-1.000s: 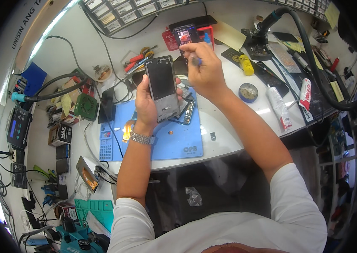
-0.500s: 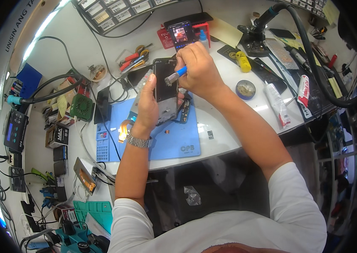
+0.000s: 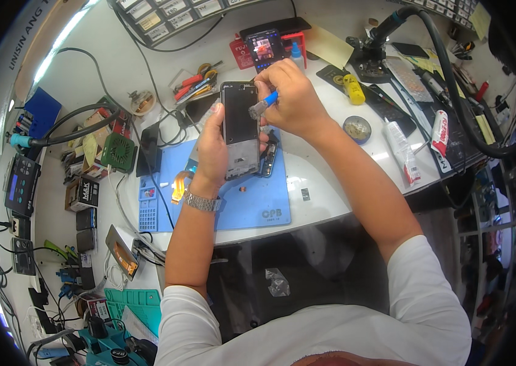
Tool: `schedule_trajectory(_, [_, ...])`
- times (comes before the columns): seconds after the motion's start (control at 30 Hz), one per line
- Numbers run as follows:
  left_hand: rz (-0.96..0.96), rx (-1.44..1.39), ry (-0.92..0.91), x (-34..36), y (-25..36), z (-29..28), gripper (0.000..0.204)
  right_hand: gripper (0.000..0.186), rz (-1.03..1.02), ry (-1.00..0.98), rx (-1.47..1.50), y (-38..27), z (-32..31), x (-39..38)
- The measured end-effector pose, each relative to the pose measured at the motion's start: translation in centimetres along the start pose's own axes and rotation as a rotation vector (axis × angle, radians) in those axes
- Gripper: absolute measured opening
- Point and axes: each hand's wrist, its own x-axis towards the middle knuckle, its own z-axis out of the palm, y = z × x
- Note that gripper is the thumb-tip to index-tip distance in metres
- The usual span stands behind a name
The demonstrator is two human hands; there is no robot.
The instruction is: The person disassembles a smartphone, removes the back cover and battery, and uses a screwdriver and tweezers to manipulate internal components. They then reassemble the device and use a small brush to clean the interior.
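The left hand (image 3: 211, 146) grips a phone frame (image 3: 239, 125) above the blue repair mat (image 3: 248, 206) near the front edge of the bench (image 3: 325, 183); the right hand (image 3: 294, 100) clasps a blue-and-grey tool (image 3: 271, 99) at the frame's right edge.

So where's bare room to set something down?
Blue mat, right of the wristwatch; white tabletop between mat and right forearm, around a small dark chip; between that forearm and the nearer white tube. Crowded: behind the phone frame, around the propped smartphone, and left of the mat.
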Motion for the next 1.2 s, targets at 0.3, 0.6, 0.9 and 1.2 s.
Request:
schedule_trajectory(0.3, [0.009,0.02,-0.008,0.0,-0.4,0.5,0.07,0.019,0.015,0.053,-0.211,0.1,0.8,-0.7])
schedule_trajectory(0.6, [-0.03,-0.307,-0.108,0.2,0.0,-0.1,0.067,0.041,0.487,0.272,0.185,-0.2,-0.6,1.4])
schedule_trajectory(0.9, [-0.016,-0.296,-0.122,0.5,-0.2,-0.3,0.055,0.018,0.679,0.056,0.755,-3.8,-0.5,0.7])
schedule_trajectory(1.2, [-0.042,-0.258,-0.071,0.2,0.3,0.0,0.048,0.012,0.537,-0.049,0.639,-4.1,-0.4,0.2])
